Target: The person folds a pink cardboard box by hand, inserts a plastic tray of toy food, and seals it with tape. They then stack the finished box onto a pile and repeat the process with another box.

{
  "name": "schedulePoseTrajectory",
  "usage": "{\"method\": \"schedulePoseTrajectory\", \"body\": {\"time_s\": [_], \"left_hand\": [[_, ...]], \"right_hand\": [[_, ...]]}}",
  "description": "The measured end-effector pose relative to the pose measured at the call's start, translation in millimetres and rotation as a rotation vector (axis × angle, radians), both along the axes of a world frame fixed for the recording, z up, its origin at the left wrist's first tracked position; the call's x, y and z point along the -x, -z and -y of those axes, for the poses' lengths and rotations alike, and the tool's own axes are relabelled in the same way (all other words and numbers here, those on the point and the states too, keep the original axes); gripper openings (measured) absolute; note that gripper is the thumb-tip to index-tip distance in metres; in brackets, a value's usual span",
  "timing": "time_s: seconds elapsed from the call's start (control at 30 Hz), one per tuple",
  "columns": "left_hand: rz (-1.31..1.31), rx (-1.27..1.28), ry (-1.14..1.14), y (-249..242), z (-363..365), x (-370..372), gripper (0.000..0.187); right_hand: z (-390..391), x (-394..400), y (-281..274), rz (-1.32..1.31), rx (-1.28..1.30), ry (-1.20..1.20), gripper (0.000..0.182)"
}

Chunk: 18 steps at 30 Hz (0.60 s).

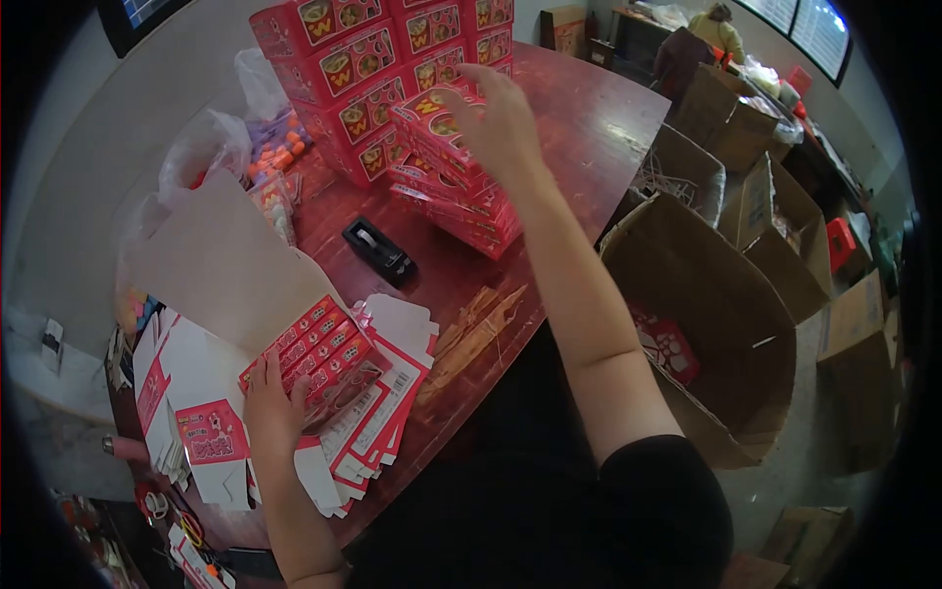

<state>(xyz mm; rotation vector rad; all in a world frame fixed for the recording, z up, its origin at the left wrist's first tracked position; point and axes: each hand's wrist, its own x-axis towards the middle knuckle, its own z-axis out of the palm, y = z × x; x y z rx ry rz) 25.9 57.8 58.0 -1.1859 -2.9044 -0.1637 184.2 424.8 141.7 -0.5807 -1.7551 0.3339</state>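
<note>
My left hand (274, 410) lies with its fingers apart against a row of small red printed boxes (329, 346). This row sits in an opened carton whose pale flap (221, 265) stands up behind it. Farther away, my right hand (498, 128) reaches over a loose pile of red boxes (456, 211), fingers stretched out and overlapping the top box (439, 116). Between the pile and the carton is a black tape dispenser (380, 250). Flattened red and white cartons (368, 422) are spread under and around the opened one.
A tall stack of red printed boxes (358, 83) stands at the back of the dark red table (589, 108). Plastic bags with orange and purple items (280, 147) lie at its left. Large cardboard boxes (726, 294) fill the floor at right, and another person (721, 34) is in the background.
</note>
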Motion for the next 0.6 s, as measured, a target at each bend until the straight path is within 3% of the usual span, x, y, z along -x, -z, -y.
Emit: {"method": "schedulePoseTrajectory", "body": {"time_s": [0.1, 0.2, 0.27, 0.33, 0.4, 0.47, 0.53, 0.6], "left_hand": [[0.114, 0.017, -0.057, -14.2, -9.8, -3.4, 0.061], [-0.32, -0.034, 0.009, -7.2, -22.9, 5.4, 0.062], [-0.124, -0.456, 0.112, -28.5, -57.7, -5.4, 0.063], [0.301, -0.714, 0.364, -33.5, -103.8, -10.6, 0.061], [1.075, -0.869, 0.396, -18.5, -160.1, -22.9, 0.061], [1.521, -0.884, 0.244, -14.7, -213.1, -42.2, 0.064], [1.69, -0.869, 0.153, -10.1, -258.4, -51.8, 0.068], [1.801, -0.919, 0.263, -8.3, -283.9, -59.3, 0.067]], "right_hand": [[-106.0, -4.8, 23.0, 0.34, 0.451, 0.083, 0.056], [-143.6, -9.0, 35.4, 0.603, 0.839, -0.203, 0.061], [-129.3, -12.5, 23.7, 0.66, 1.151, -0.435, 0.056], [-135.6, -14.1, 27.3, 0.664, 1.231, -0.537, 0.055], [-139.3, -15.3, 27.9, 0.675, 1.297, -0.577, 0.055], [-139.4, -17.1, 27.1, 0.693, 1.354, -0.556, 0.054], [-137.7, -19.0, 30.8, 0.707, 1.391, -0.563, 0.055], [-138.1, -19.1, 28.9, 0.759, 1.367, -0.525, 0.056]]}}
